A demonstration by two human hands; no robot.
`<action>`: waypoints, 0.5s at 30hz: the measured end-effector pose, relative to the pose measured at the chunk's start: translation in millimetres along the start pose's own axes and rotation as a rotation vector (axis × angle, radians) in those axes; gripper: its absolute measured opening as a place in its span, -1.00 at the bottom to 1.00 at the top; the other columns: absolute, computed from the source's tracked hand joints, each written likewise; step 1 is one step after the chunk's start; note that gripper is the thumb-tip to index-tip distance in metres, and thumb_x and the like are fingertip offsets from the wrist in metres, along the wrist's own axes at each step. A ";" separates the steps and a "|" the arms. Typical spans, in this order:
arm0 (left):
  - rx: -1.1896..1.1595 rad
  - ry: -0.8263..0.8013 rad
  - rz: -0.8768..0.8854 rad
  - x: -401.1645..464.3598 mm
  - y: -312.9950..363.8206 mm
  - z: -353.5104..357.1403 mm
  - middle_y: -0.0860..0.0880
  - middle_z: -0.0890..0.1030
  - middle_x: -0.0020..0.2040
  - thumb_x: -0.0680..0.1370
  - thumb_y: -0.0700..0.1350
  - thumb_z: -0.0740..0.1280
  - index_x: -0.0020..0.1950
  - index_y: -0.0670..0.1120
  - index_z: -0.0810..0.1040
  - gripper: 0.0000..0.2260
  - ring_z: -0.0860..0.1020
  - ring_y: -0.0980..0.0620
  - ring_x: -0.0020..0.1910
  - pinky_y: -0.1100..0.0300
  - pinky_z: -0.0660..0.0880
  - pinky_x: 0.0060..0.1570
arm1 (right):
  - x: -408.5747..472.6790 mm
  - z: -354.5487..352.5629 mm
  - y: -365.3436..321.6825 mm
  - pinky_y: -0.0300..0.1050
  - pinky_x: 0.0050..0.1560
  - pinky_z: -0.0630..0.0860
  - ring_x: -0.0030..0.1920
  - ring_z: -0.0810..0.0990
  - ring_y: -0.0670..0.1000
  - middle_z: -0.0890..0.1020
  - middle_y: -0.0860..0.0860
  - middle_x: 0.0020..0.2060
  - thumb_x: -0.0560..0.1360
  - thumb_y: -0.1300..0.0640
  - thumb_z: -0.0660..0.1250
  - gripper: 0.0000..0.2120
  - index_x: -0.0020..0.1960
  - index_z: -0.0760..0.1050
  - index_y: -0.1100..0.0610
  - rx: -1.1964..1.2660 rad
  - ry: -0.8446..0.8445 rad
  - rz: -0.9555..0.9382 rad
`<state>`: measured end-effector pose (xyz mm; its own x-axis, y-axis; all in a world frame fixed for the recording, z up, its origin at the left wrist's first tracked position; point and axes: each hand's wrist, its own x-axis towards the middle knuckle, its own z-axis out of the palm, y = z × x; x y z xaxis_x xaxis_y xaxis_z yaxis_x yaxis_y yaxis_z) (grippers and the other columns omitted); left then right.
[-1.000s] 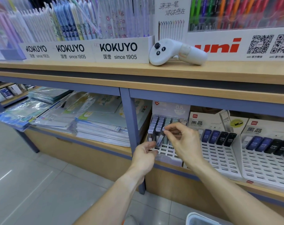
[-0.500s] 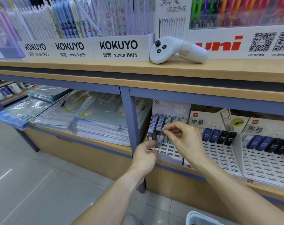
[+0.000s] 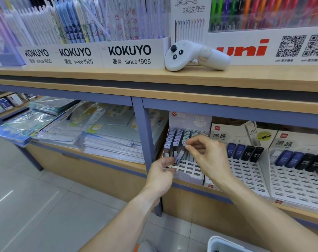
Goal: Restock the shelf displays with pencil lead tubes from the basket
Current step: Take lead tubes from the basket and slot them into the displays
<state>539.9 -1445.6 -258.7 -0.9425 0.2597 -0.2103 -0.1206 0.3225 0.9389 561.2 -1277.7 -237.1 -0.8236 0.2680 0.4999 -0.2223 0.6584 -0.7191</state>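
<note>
A: Where was the lead tube (image 3: 179,155)?
B: Tilted over the front row of the white slotted rack (image 3: 186,167) on the lower shelf (image 3: 187,186), just beside the packed rows of tubes (image 3: 176,139). Right hand (image 3: 208,157) pinched its top end between thumb and forefinger.
A: Left hand (image 3: 161,176)?
B: At the rack's front-left corner, fingers curled near the tube's lower end. Couldn't tell if they touched it.
A: Room to move?
B: Tight on the left: blue shelf post (image 3: 145,142) just beside the rack edge. Open slots in front of the filled rows. Next rack (image 3: 245,171) with dark tubes butted up on the right. Basket (image 3: 225,244) rim sat at the bottom edge, below the right arm.
</note>
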 end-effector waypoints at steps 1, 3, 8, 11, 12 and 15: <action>0.002 -0.006 0.001 0.1 0.3 0.1 0.09 0.57 0.33 0.64 -0.30 0.31 0.46 -0.04 0.49 -0.60 0.54 0.17 0.24 0.29 0.38 0.22 | -0.4 -1.1 2.1 -0.39 -0.07 0.59 -0.13 0.66 -0.27 0.69 -0.23 -0.18 0.50 0.18 0.50 -0.90 -0.02 0.69 0.03 -0.001 -0.005 0.006; 0.009 -0.015 -0.007 0.5 -0.1 0.1 0.09 0.57 0.31 0.64 -0.31 0.32 0.46 -0.05 0.48 -0.60 0.54 0.18 0.22 0.31 0.38 0.19 | -1.0 -1.3 4.2 -0.40 -0.07 0.59 -0.13 0.66 -0.27 0.69 -0.22 -0.18 0.50 0.20 0.51 -0.89 -0.01 0.69 0.02 -0.013 -0.020 0.002; 0.050 0.002 -0.027 4.8 -3.1 -1.2 0.04 0.56 0.38 0.63 -0.29 0.33 0.48 -0.07 0.47 -0.58 0.52 0.09 0.33 0.20 0.39 0.35 | 10.6 10.1 -3.7 -0.29 -0.02 0.62 -0.13 0.67 -0.21 0.72 -0.14 -0.11 0.51 0.18 0.49 -0.88 0.03 0.71 0.04 -0.106 -0.094 -0.112; 0.069 0.002 -0.030 6.9 -4.5 0.4 0.03 0.56 0.37 0.61 -0.29 0.34 0.48 -0.05 0.46 -0.56 0.50 0.05 0.35 0.09 0.40 0.43 | 16.6 21.8 -1.3 -0.04 -0.01 0.63 -0.11 0.65 -0.07 0.66 -0.08 -0.07 0.52 0.20 0.46 -0.88 0.03 0.71 0.06 -0.202 -0.176 -0.183; 0.085 0.003 -0.023 7.1 -4.9 1.1 0.05 0.56 0.36 0.62 -0.28 0.33 0.48 -0.04 0.46 -0.56 0.49 0.06 0.37 0.07 0.39 0.44 | 16.2 24.5 1.0 -0.01 -0.02 0.62 -0.11 0.64 -0.05 0.63 -0.08 -0.06 0.52 0.20 0.46 -0.88 0.03 0.71 0.07 -0.228 -0.181 -0.178; 0.125 -0.006 -0.002 7.5 -6.1 1.8 0.09 0.54 0.37 0.62 -0.27 0.31 0.50 0.01 0.45 -0.55 0.47 0.08 0.39 0.06 0.38 0.46 | 12.8 28.5 6.3 0.00 -0.02 0.62 -0.12 0.62 -0.04 0.59 -0.07 -0.05 0.52 0.24 0.46 -0.84 0.07 0.70 0.08 -0.240 -0.171 -0.140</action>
<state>534.1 -1444.0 -266.4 -0.9403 0.2644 -0.2141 -0.0822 0.4339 0.8972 534.4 -1290.1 -248.9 -0.8741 0.0541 0.4827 -0.2271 0.8329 -0.5047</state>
